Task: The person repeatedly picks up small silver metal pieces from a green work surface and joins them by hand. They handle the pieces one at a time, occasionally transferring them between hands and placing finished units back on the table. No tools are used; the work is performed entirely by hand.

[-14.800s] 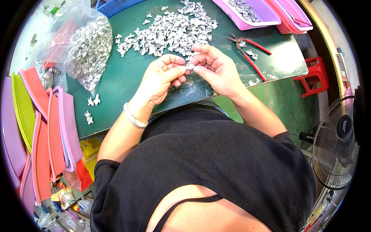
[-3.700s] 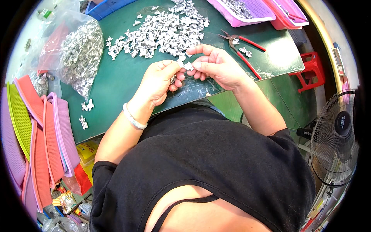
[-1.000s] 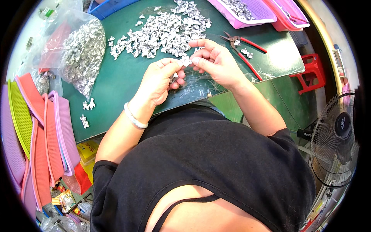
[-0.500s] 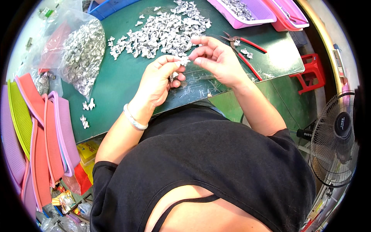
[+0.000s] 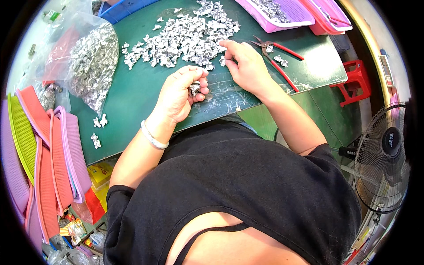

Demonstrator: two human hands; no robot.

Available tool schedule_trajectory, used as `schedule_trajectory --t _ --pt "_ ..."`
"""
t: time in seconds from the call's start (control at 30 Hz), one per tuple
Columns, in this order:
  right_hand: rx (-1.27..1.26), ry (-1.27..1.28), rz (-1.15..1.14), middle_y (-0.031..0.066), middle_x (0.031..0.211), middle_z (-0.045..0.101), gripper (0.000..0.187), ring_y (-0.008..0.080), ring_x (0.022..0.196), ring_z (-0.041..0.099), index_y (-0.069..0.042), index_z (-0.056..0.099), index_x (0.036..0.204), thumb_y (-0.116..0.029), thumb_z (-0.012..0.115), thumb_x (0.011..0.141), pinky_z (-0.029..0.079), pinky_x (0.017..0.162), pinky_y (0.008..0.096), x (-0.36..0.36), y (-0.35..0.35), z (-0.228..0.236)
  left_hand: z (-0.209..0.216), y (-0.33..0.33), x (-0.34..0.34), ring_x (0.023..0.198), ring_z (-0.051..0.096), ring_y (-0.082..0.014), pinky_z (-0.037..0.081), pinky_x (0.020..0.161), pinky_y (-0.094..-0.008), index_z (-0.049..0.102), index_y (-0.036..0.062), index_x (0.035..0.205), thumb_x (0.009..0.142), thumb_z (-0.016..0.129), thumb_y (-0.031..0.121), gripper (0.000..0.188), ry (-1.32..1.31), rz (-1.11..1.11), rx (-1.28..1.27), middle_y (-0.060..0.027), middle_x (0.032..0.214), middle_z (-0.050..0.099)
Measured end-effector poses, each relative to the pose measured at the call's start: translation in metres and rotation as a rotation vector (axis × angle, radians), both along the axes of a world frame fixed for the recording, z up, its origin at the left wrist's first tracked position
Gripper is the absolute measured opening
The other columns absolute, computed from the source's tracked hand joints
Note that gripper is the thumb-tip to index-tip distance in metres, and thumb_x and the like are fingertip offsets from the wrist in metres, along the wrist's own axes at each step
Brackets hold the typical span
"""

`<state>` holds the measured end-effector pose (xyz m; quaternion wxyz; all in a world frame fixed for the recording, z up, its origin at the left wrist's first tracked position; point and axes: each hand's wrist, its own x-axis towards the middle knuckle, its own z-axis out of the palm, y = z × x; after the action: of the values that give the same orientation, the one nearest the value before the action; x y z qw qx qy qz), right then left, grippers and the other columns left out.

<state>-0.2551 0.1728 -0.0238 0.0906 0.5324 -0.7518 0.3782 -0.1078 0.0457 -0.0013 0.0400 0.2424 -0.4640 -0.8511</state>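
My left hand (image 5: pixel 179 90) is closed above the green table, its fingers curled round a small silver metal casting (image 5: pixel 194 88). Its thumb and forefinger meet at the top, and the palm hides part of what it holds. At the right edge of a heap of similar castings (image 5: pixel 181 40), my right hand (image 5: pixel 247 66) has its forefinger stretched out and its thumb apart from it. One loose casting (image 5: pixel 222 61) lies right beside those fingertips. Red-handled cutting pliers (image 5: pixel 282 66) rest with jaws apart just right of the right hand.
A clear plastic bag (image 5: pixel 95 62) full of castings stands at the left, with a few loose pieces (image 5: pixel 100 120) near it. Stacked plastic baskets (image 5: pixel 55 154) are at the left edge. A purple basket (image 5: pixel 282 22) holds castings at the back right. A fan (image 5: pixel 388 150) stands right.
My right hand has moved away from my left, up to the heap's edge. The casting seen between the two hands is gone from the left fingertips, and one now lies by the right fingers.
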Motion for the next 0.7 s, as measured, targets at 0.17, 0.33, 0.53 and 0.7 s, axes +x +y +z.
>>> schedule_trajectory --t 0.17,0.33,0.53,0.7 --pt "0.008 -0.127 0.037 0.0040 0.073 0.055 0.038 0.0189 0.069 0.053 -0.007 0.052 0.108 0.005 0.055 0.072 0.044 0.064 0.0296 0.004 0.001 0.003 0.002 0.001 0.000 0.063 0.053 -0.0099 0.043 0.053 -0.0202 0.055 0.0028 0.091 0.081 0.050 0.006 0.012 -0.042 -0.014 -0.025 -0.0026 0.073 0.055" --pt "-0.048 -0.045 0.005 0.0043 0.069 0.054 0.037 0.0195 0.069 0.052 -0.006 0.051 0.108 0.000 0.058 0.072 0.044 0.063 0.0305 0.000 0.002 0.001 0.004 0.002 -0.001 0.061 0.053 -0.0100 0.043 0.054 -0.0200 0.056 0.0027 0.091 0.080 0.049 0.004 0.013 -0.073 -0.021 -0.048 -0.0024 0.072 0.055" --pt "0.083 0.103 -0.060 0.0030 0.070 0.055 0.042 0.0209 0.070 0.052 -0.005 0.051 0.106 -0.012 0.068 0.068 0.041 0.062 0.0336 0.015 -0.005 0.011 0.001 0.000 0.001 0.058 0.050 -0.0091 0.040 0.052 -0.0201 0.056 0.0033 0.088 0.083 0.051 0.008 0.009 -0.040 -0.034 -0.033 -0.0014 0.067 0.054" --pt "0.037 0.045 -0.060 0.0026 0.068 0.055 0.041 0.0209 0.070 0.052 -0.005 0.051 0.106 -0.005 0.065 0.068 0.041 0.063 0.0327 0.011 -0.008 0.005 0.001 0.000 0.001 0.056 0.049 -0.0087 0.038 0.050 -0.0199 0.056 0.0037 0.086 0.084 0.052 0.012 0.010 -0.042 -0.031 -0.039 -0.0004 0.064 0.053"
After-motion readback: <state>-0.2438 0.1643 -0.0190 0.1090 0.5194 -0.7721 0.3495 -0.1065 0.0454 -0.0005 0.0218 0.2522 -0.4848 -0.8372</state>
